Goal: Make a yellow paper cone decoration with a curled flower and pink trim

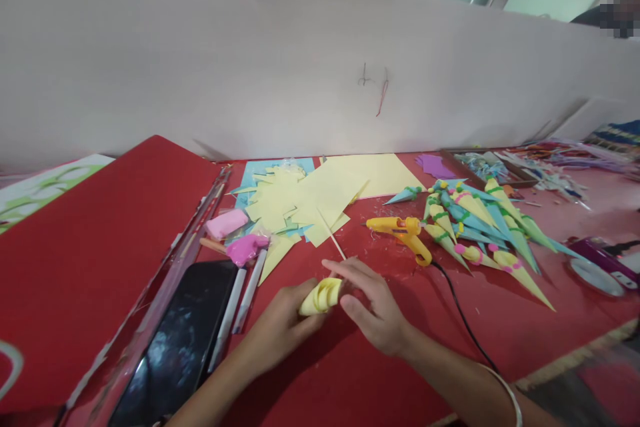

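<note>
My left hand [289,313] is closed around a rolled piece of yellow paper [321,296], its coiled end facing right. Beside that end is my right hand [371,309], fingers stretched out and thumb apart; whether a fingertip touches the paper I cannot tell. A thin pale stick [331,233] slants down toward my right fingers from a heap of yellow paper pieces [277,197]. To the right of my hands lies a yellow glue gun [403,233] with a black cord.
Several yellow and blue paper cones [480,213] with green and pink trim are piled on the right. A black phone [183,340], white tubes [250,290] and pink clay packets [245,248] lie left. Behind stands a white wall [250,60]; a tray [485,167] is at back right.
</note>
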A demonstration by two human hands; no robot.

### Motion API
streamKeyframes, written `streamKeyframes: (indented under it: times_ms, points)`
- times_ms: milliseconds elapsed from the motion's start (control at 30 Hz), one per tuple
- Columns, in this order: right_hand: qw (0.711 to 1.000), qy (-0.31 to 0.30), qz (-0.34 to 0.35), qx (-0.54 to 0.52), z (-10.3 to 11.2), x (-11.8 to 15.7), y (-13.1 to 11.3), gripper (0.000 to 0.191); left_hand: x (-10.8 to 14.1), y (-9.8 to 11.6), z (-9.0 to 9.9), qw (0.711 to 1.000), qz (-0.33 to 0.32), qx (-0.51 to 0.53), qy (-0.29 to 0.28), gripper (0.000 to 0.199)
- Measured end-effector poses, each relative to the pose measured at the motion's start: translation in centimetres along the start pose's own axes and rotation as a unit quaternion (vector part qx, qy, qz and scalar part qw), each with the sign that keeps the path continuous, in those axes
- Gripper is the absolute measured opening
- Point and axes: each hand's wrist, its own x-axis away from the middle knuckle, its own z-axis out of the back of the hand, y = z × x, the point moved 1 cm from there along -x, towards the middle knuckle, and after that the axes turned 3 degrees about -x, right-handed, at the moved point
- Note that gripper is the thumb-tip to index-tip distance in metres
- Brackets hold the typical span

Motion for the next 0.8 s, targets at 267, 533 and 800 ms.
streamKeyframes:
  times_ms: [267,533,800]
  points:
    - [0.998,-0.060,-0.016,-0.006,-0.48,-0.08,-0.35,0.044,0.15,-0.35,-0.31,0.995,-0.086,0.001,0.045,0.030]
    - [1.000,-0.013,0.005,0.012,-0.41,-0.12,-0.46,0.027,-0.35,-0.06,-0.29,0.995,-0.091,-0.021,0.021,0.014]
    - [0.998,-0.019,0.024,0.047,-0.31,-0.24,-0.89,0.030,-0.31,-0.30,-0.09,0.993,-0.089,-0.075,0.030,0.018]
